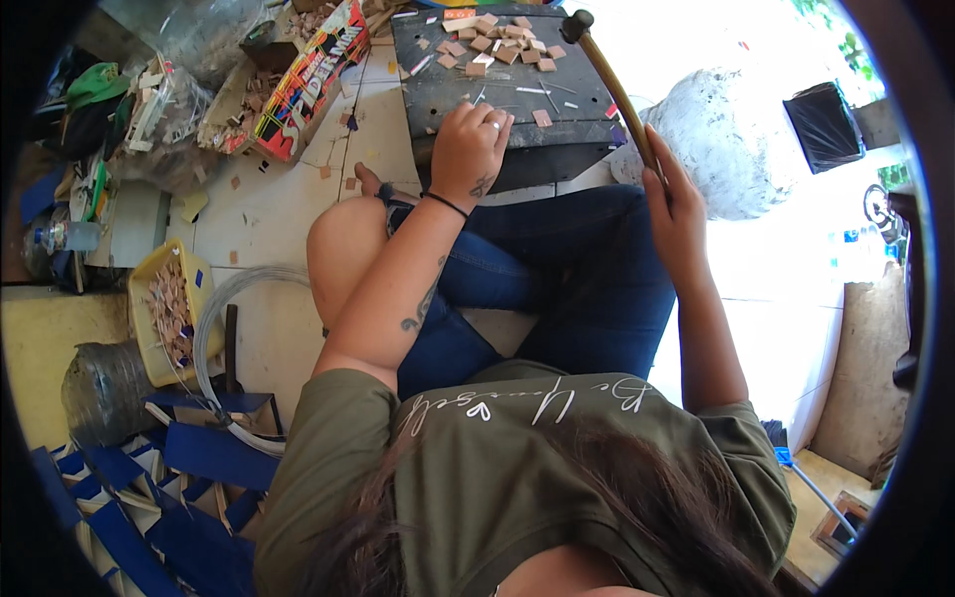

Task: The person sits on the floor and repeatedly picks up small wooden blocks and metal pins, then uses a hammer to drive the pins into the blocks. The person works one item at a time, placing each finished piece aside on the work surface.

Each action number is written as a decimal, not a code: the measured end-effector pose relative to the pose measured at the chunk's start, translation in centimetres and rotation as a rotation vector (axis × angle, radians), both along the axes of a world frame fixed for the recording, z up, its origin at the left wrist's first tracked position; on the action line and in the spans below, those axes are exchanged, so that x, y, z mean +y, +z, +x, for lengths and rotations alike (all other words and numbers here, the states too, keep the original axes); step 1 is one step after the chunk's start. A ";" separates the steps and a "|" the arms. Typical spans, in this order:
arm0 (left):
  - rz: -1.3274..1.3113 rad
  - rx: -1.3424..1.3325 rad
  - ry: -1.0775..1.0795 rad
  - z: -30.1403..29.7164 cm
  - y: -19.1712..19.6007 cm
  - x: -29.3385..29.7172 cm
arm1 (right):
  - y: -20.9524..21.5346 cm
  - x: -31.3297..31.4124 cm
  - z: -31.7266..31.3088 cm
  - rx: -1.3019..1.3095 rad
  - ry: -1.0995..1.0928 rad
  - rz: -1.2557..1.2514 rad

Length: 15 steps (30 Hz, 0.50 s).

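Note:
My right hand grips the wooden handle of a hammer. The hammer's dark head is raised past the right edge of a low black work block. On the near part of that block rests my left hand, a ring on one finger, its fingers bent and pinched together. A thin pale sliver shows just beyond the fingertips; what they hold, if anything, is too small to make out. Beside this hand lies one small brown square tile. More such tiles are heaped at the block's far side, with thin sticks scattered around.
At far left stands a colourful cardboard box with wood bits. A yellow basket of small pieces, a wire coil and blue boxes are at left. A large pale wrapped bundle sits right of the block.

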<state>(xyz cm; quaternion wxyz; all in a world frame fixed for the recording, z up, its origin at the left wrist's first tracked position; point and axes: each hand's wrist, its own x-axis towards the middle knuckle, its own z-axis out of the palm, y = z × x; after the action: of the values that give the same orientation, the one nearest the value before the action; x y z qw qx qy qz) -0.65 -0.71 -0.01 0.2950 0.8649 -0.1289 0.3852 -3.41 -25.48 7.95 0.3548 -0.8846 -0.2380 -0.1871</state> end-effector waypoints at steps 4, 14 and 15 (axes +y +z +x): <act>-0.215 0.131 -0.043 -0.7 1.4 1.6 | -3.1 0.8 4.7 0.123 -0.326 -0.313; 0.084 0.525 0.763 -17.5 2.1 29.4 | -3.5 4.9 8.2 -0.104 -0.249 -0.541; 0.257 0.558 0.889 -19.9 2.4 31.9 | -2.9 5.7 8.8 -0.089 -0.182 -0.555</act>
<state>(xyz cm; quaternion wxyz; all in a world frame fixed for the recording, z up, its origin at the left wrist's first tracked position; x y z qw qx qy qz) -20.50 31.16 2.34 0.0184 0.9346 0.2865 0.2098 5.43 -19.81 5.01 0.0701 -0.9565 -0.2150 -0.1842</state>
